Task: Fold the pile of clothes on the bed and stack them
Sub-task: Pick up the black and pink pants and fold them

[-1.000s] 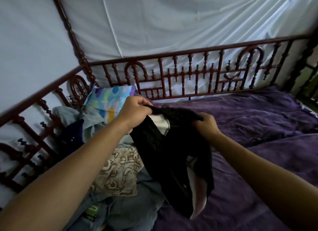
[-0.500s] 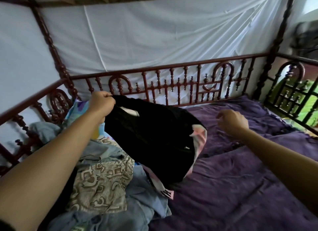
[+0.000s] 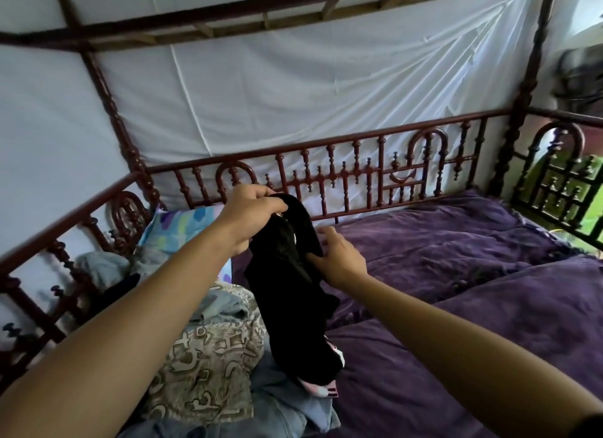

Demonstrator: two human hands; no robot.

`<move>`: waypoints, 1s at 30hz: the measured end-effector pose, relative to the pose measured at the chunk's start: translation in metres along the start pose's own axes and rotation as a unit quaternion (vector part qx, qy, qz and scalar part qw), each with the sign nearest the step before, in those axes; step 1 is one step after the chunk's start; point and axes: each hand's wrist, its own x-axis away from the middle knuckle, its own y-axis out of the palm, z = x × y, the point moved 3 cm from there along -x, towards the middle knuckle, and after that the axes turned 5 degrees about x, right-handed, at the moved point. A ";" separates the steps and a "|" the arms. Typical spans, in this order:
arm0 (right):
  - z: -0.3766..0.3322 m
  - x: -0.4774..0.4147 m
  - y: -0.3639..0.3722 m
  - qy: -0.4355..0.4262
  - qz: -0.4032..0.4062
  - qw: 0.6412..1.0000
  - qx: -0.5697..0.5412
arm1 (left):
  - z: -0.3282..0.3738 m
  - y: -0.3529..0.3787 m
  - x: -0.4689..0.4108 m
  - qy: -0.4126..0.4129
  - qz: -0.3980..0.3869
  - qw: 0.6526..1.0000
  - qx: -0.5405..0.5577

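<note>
Black fabric garment [image 3: 293, 300] hangs bunched into a long narrow strip. Long axis is near vertical: top end toward the bed's back edge, bottom end toward the near edge, drifting slightly right.

Left hand [image 3: 251, 209] grips the top end, fingers curled tight round the cloth, held up above the bed. Right hand [image 3: 339, 258] pinches the strip's right edge a little lower, thumb on the front face, fingers behind.

Cloth is plain matte black, creased lengthwise. Pink-and-white trim [image 3: 321, 385] shows at the bottom tip. Tip touches or just clears the pile of clothes [image 3: 215, 307]; can't tell which.

Pile lies along the bed's left edge: beige patterned cloth [image 3: 208, 365] on top, blue denim piece [image 3: 293, 414] at the near end, grey cloth [image 3: 101, 268] toward the back left corner. Multicoloured pillow [image 3: 182, 225] sits in that corner. Purple velvety bedspread [image 3: 473, 290] covers the rest of the bed. Red-brown turned-wood railing [image 3: 359, 176] runs along the back and left edges.
</note>
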 end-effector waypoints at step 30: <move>0.189 0.089 -0.308 0.022 0.027 0.977 -0.211 | 0.044 0.106 -0.088 0.036 -0.313 0.948 0.037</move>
